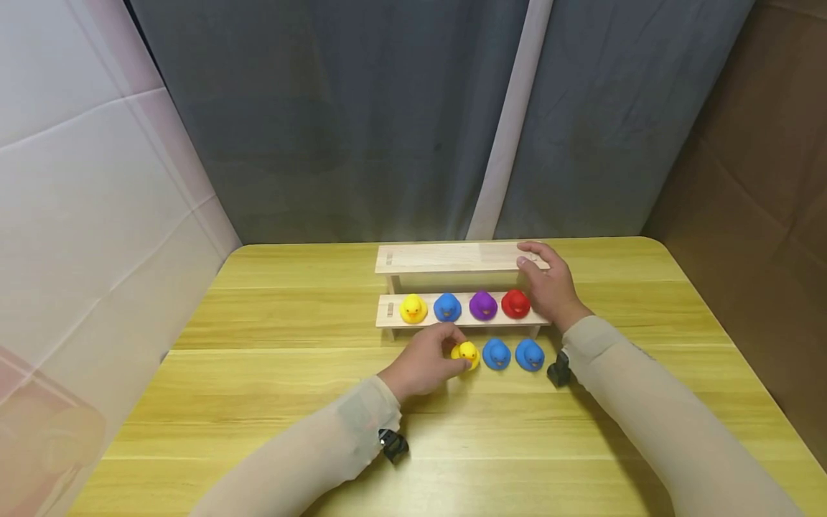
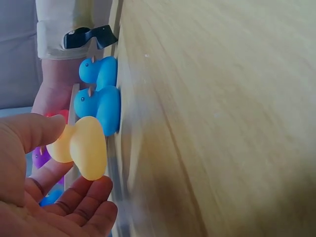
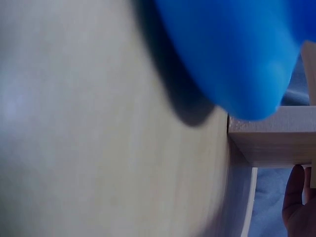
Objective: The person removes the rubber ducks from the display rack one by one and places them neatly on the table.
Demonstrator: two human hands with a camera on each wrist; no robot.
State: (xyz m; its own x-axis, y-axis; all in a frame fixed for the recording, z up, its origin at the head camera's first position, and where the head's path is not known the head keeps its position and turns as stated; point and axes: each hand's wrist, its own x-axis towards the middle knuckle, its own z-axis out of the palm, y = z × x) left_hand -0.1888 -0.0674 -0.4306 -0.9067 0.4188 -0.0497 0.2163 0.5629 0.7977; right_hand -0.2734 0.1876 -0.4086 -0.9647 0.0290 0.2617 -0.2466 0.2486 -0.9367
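A yellow rubber duck (image 1: 466,354) sits between the thumb and fingers of my left hand (image 1: 426,362), which pinches it at the left end of the front row. To its right stand two blue rubber ducks (image 1: 496,354) (image 1: 530,355). My right hand (image 1: 552,283) grips the right end of the upper board (image 1: 446,258) of a two-step wooden stand. Along the lower board (image 1: 390,310) sit a yellow duck (image 1: 413,309), a blue duck (image 1: 447,307), a purple duck (image 1: 483,306) and a red duck (image 1: 515,304). In the right wrist view a blue duck (image 3: 232,54) fills the top.
The stand is on a light wood-grain table (image 1: 291,416). Behind the table hangs a grey curtain (image 1: 323,129) with a pale strip (image 1: 510,122). A white sheet (image 1: 97,179) covers the left side, a brown one (image 1: 762,143) the right.
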